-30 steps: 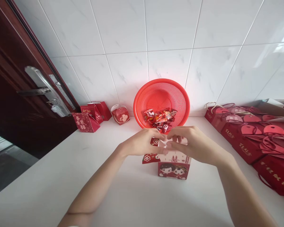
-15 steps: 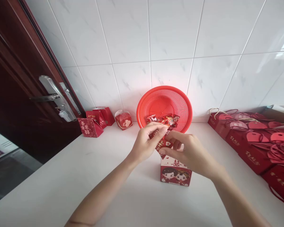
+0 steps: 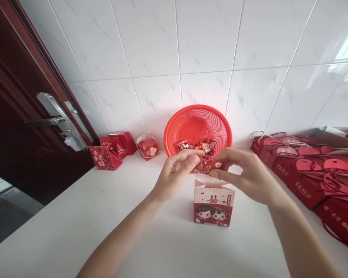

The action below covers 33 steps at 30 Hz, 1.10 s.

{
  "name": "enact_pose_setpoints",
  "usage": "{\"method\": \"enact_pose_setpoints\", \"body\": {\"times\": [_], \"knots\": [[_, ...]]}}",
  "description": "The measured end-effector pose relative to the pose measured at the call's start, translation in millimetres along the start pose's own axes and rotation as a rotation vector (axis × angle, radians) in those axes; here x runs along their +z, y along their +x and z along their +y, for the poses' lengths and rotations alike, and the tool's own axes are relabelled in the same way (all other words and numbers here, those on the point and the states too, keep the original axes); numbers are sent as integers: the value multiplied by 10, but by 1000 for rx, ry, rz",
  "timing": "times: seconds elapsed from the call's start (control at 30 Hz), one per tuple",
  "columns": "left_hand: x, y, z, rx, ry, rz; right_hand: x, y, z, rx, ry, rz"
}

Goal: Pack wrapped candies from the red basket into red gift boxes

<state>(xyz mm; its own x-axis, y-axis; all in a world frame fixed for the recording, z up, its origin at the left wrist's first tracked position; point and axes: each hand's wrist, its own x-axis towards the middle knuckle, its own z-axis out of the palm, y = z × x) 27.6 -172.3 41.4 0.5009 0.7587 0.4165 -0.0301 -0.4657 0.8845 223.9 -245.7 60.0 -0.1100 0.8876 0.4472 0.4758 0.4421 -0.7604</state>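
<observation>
A small red packet with gold print and white flowers (image 3: 206,166) is held between my two hands, above an upright box. My left hand (image 3: 178,170) pinches its left end and my right hand (image 3: 240,172) grips its right end. The box (image 3: 212,214), red and cream with two cartoon faces, stands on the white table (image 3: 110,224) with its top open. Behind the packet, a red mesh basket (image 3: 197,119) leans against the wall. Wrapped candies (image 3: 207,146) lie in its lower part, partly hidden by my hands.
Folded red boxes (image 3: 106,157) and a small rounded red box (image 3: 147,147) stand at the back left. Rows of red gift boxes with cords (image 3: 295,177) fill the right side. A dark red door (image 3: 23,96) with a metal handle is at the left.
The packet has turned from slanted to nearly level. My right hand has moved up and to the right, showing more of the box's open top. The view has shifted slightly.
</observation>
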Motion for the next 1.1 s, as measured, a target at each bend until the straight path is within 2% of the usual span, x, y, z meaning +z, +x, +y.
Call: {"method": "enact_pose_setpoints", "body": {"times": [0.1, 0.23, 0.37, 0.47, 0.6, 0.77, 0.93, 1.1], "knots": [[-19, 3, -27, 11, 80, 22, -170, -25, 13, -18, -69, 64], [-15, -7, -94, -4, 300, -149, -352, -73, 33, -34, -126, 44], [26, -28, -138, 31, 406, -283, -418, -107, 39, -39, -160, -31], [41, -18, -177, 2, 427, -346, -413, -116, 29, -33, -177, -89], [25, 23, -237, -100, 375, -363, -383, -104, 29, 1, -229, -124], [-8, 58, -254, -139, 321, -476, -354, -73, 75, 33, -290, -181], [-18, 62, -305, -140, 301, -478, -288, -52, 114, 78, -387, -271], [-18, 56, -346, -148, 270, -455, -123, -8, 139, 119, -425, -348]]}}
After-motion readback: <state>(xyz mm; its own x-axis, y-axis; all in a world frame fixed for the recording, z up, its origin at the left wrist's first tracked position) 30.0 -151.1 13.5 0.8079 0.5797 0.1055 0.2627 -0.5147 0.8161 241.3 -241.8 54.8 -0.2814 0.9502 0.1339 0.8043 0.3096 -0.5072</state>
